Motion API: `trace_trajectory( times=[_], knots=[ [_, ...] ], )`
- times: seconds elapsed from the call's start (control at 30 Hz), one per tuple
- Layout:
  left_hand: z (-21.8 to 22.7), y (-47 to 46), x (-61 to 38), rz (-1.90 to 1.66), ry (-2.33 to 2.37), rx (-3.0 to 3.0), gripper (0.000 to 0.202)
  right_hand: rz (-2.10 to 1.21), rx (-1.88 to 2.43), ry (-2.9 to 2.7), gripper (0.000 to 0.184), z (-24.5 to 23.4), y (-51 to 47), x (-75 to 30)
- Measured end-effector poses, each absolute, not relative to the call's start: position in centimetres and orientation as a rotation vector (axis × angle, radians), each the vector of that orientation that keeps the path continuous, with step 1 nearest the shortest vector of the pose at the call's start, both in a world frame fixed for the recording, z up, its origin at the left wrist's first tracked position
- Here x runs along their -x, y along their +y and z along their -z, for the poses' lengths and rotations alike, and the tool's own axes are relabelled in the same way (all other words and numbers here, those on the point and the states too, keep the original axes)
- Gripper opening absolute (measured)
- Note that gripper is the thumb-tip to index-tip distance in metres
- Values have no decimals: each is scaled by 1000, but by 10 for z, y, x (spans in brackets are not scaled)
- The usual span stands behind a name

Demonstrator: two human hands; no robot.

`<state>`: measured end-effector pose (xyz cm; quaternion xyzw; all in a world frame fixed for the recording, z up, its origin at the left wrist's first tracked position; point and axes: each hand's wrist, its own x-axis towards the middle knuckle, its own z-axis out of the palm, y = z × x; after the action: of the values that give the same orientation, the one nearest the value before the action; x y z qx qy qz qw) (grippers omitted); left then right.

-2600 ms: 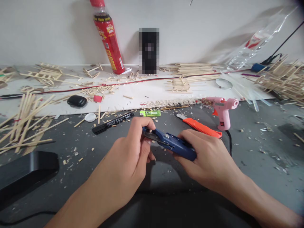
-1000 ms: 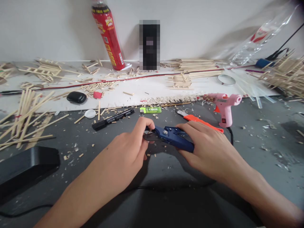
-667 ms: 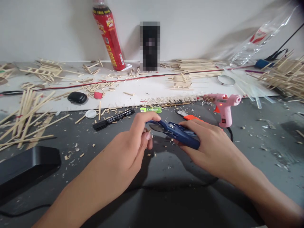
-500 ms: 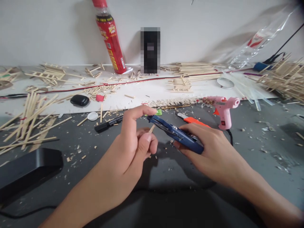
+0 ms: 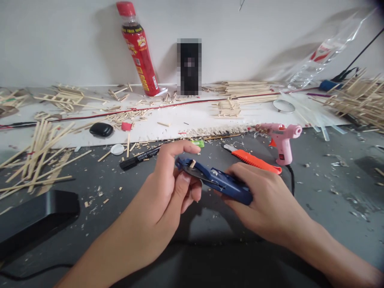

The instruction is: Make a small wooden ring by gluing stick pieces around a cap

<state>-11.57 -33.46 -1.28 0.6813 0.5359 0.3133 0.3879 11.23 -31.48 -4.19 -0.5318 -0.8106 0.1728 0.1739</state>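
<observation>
Between thumb and curled fingers, my left hand [image 5: 169,188] pinches a short wooden stick [image 5: 192,163]; its index finger arches above, apart from the stick. My right hand [image 5: 264,196] is wrapped round a blue hand cutter [image 5: 223,182], whose tip points left toward my left hand. The stick's tip shows at the cutter's jaws, beside the dark blade, while its lower part is hidden behind the blade and fingers. Behind my right hand lies an orange utility knife [image 5: 255,160], and a black marker [image 5: 139,158] lies behind my left.
A pink glue gun [image 5: 283,140] stands at the right with its cord trailing. Loose sticks [image 5: 39,156] and a black box-like object [image 5: 39,218] are at the left. A red bottle [image 5: 141,60] and stick structures [image 5: 228,107] occupy the white board behind.
The cutter has moved left and slightly down, so its jaws now reach the stick in my left hand. My left hand has barely moved.
</observation>
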Motion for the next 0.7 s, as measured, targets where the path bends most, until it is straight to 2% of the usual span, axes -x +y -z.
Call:
trace_trajectory(
  times=[0.1, 0.33, 0.7],
  knots=[
    [17, -335, 118, -800, 1248, -1714, 23, -474, 1522, -2302, 10, 42, -315, -113],
    [20, -333, 123, -729, 1420, -1949, 23, -446, 1565, -2312, 12, 43, -314, -112],
    [23, -333, 127, -722, 1411, -2023, 27, -430, 1543, -2309, 15, 45, -313, -113]
  ],
)
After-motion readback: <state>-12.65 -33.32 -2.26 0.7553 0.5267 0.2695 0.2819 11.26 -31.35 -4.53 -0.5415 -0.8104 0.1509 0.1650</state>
